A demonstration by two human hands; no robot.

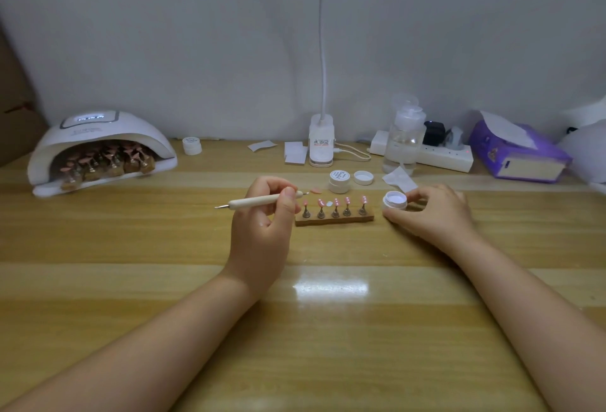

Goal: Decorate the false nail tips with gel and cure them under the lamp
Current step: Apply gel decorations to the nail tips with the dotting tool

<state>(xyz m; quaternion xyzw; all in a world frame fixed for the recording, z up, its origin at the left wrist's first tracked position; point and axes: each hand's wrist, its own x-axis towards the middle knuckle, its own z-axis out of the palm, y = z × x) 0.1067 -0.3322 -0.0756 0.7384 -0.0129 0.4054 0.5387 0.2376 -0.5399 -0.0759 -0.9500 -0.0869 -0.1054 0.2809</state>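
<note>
A wooden holder point(334, 217) in the middle of the table carries several pink nail tips point(347, 201) on small metal stands; some tips bear white dots. My left hand point(262, 215) grips a cream dotting tool point(259, 201), held level, its metal point just left of the holder near a loose pink tip point(316, 191). My right hand point(433, 211) holds an open white gel pot point(394, 200) right of the holder. The white curing lamp point(98, 149) stands at the far left, with more holders of pink tips inside.
A closed gel pot point(339, 179) and a loose lid point(363, 177) lie behind the holder. Another pot point(192, 145), white pads point(295, 152), a desk lamp base point(321, 144), a pump bottle point(405, 136), a power strip point(439, 154) and a purple tissue pack point(518, 149) line the back wall.
</note>
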